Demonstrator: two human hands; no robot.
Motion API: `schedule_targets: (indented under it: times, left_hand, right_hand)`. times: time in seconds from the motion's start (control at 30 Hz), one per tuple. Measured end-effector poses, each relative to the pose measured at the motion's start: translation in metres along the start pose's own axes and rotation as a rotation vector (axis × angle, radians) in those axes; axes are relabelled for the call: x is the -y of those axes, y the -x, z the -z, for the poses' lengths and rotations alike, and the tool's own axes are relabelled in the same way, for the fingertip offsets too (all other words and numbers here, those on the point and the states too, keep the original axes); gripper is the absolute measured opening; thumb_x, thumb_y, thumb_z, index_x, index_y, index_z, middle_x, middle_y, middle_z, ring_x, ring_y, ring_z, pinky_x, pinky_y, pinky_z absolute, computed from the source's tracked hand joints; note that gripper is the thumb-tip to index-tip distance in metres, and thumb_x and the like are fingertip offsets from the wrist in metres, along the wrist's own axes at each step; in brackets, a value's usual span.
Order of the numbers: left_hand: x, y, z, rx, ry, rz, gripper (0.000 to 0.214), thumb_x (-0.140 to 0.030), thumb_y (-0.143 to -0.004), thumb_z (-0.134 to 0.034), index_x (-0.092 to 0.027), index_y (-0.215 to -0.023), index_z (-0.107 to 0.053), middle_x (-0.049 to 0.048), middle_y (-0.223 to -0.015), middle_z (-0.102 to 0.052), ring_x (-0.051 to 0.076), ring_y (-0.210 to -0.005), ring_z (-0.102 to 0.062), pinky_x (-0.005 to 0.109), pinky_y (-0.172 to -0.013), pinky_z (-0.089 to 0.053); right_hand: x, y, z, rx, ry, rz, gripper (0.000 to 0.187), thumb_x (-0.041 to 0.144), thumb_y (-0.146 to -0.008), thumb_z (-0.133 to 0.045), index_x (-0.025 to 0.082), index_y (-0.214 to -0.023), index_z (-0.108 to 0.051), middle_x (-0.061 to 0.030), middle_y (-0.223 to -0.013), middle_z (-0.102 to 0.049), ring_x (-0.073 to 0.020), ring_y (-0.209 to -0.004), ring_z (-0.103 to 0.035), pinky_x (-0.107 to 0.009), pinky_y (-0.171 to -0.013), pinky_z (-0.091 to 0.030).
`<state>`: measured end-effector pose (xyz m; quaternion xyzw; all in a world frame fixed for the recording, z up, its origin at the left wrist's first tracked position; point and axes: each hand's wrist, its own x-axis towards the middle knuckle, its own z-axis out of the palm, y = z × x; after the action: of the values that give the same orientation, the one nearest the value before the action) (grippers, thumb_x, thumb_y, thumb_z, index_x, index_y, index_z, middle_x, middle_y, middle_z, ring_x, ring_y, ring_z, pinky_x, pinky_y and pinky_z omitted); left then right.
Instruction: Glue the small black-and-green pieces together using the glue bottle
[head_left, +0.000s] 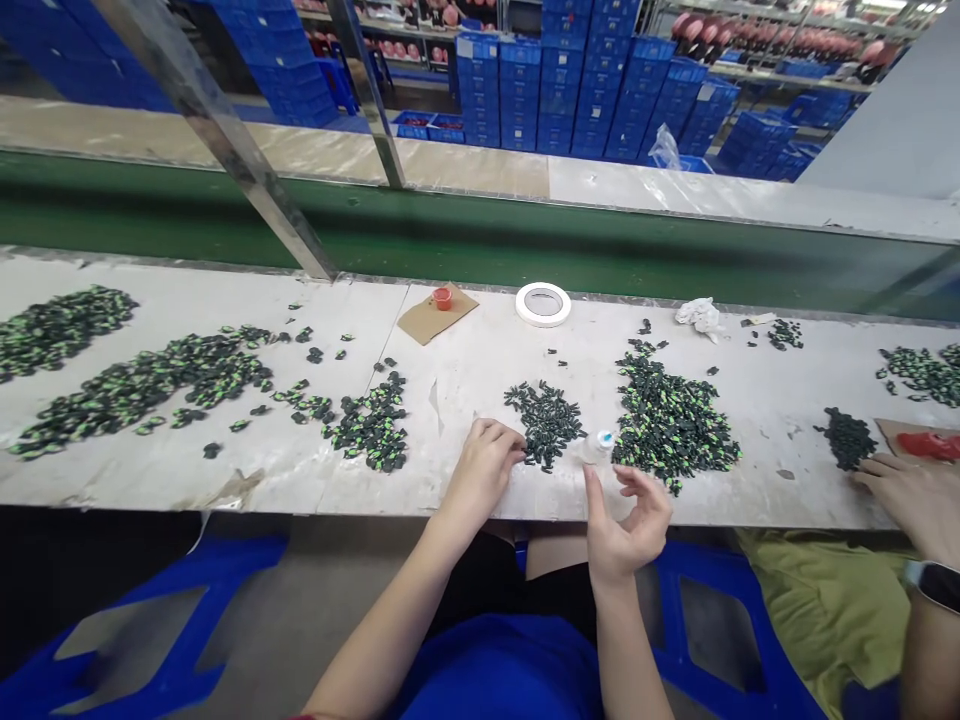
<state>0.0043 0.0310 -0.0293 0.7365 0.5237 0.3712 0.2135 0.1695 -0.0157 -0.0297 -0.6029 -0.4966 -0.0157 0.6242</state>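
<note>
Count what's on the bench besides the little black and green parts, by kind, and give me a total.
Tape roll: 1
Red cap: 1
Cardboard piece under the cap: 1
Crumpled white wad: 1
Small clear bottle: 1
Total: 5

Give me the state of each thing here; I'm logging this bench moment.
Left hand: fingers curled, touching the small dark pile.
Right hand: fingers open, just below the small bottle.
Small bottle: capped, lying on the table.
Tape roll: lying flat.
Red cup: upright on cardboard.
Green-black pile: loose heap.
Co-worker's hand: resting at another dark pile.
</note>
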Motion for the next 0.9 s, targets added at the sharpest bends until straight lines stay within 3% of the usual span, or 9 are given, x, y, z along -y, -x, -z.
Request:
schedule_targets:
  times: [0.07, 0.13, 0.27, 0.37, 0.43, 0.7, 0.8, 0.9]
  left_hand:
    - [-0.001, 0.0, 0.002, 0.014, 0.029, 0.02, 0.015, -0.007, -0.08, -0.062, -0.021, -0.075, -0.064, 0.0035, -0.079, -0.067, 0.024, -0.088, -0.053, 0.038, -0.079, -0.05]
    - [-0.003, 0.0, 0.005, 0.027, 0.076, 0.051, 0.014, -0.008, -0.08, -0.062, -0.021, -0.074, -0.063, 0.0032, -0.078, -0.067, 0.023, -0.088, -0.054, 0.037, -0.08, -0.049]
    - [-0.011, 0.006, 0.016, 0.055, 0.251, 0.081, 0.01, -0.015, -0.084, -0.06, -0.021, -0.078, -0.063, 0.0026, -0.081, -0.067, 0.022, -0.089, -0.056, 0.036, -0.082, -0.049]
    - [-0.018, 0.013, 0.025, 0.064, 0.367, 0.036, 0.01, -0.019, -0.087, -0.059, -0.021, -0.079, -0.064, 0.0032, -0.085, -0.067, 0.02, -0.089, -0.059, 0.035, -0.083, -0.048]
    - [-0.021, 0.017, 0.028, 0.039, 0.368, 0.015, 0.011, -0.021, -0.087, -0.06, -0.021, -0.077, -0.065, 0.0034, -0.084, -0.066, 0.02, -0.089, -0.059, 0.034, -0.083, -0.049]
    - [-0.019, 0.031, 0.029, -0.128, 0.214, 0.04, 0.004, -0.022, -0.086, -0.062, -0.022, -0.083, -0.065, 0.003, -0.082, -0.067, 0.02, -0.086, -0.06, 0.033, -0.077, -0.051]
    - [-0.008, 0.038, 0.029, -0.163, 0.064, 0.077, 0.006, -0.024, -0.084, -0.066, -0.023, -0.09, -0.067, 0.004, -0.089, -0.068, 0.022, -0.09, -0.059, 0.036, -0.08, -0.051]
    - [0.004, 0.043, 0.025, -0.187, -0.072, 0.112, 0.012, -0.023, -0.082, -0.069, -0.023, -0.094, -0.07, 0.0055, -0.093, -0.068, 0.024, -0.092, -0.058, 0.038, -0.081, -0.051]
  right_hand:
    - [0.008, 0.006, 0.0, 0.094, -0.025, 0.047, 0.022, 0.029, -0.076, -0.075, 0.022, -0.091, -0.061, -0.0049, -0.08, -0.068, -0.017, -0.066, -0.061, -0.032, -0.059, -0.052]
    - [0.017, 0.009, -0.003, 0.242, -0.091, -0.009, 0.012, 0.03, -0.081, -0.07, 0.022, -0.089, -0.065, -0.0054, -0.081, -0.068, -0.0156, -0.063, -0.06, -0.031, -0.059, -0.053]
    - [0.029, 0.009, -0.012, 0.496, -0.304, -0.332, 0.022, 0.038, -0.086, -0.062, 0.02, -0.096, -0.071, -0.0078, -0.092, -0.071, -0.0185, -0.078, -0.066, -0.029, -0.064, -0.055]
    - [0.032, 0.008, -0.016, 0.672, -0.481, -0.579, 0.032, 0.047, -0.087, -0.057, 0.02, -0.096, -0.072, -0.0057, -0.087, -0.072, -0.0154, -0.064, -0.065, -0.029, -0.06, -0.055]
    - [0.032, 0.007, -0.018, 0.74, -0.551, -0.653, 0.034, 0.05, -0.084, -0.06, 0.019, -0.091, -0.074, -0.0041, -0.081, -0.072, -0.0142, -0.059, -0.063, -0.028, -0.059, -0.055]
    - [0.033, 0.01, -0.024, 0.718, -0.581, -0.673, 0.018, 0.04, -0.071, -0.075, 0.023, -0.076, -0.078, -0.0043, -0.078, -0.075, -0.0195, -0.072, -0.068, -0.034, -0.07, -0.058]
    - [0.03, 0.008, -0.024, 0.635, -0.513, -0.644, 0.019, 0.039, -0.065, -0.08, 0.022, -0.074, -0.078, -0.006, -0.081, -0.075, -0.0229, -0.078, -0.07, -0.037, -0.073, -0.059]
    - [0.026, 0.005, -0.024, 0.558, -0.436, -0.604, 0.022, 0.042, -0.069, -0.076, 0.02, -0.075, -0.078, -0.008, -0.083, -0.076, -0.0242, -0.082, -0.07, -0.04, -0.076, -0.058]
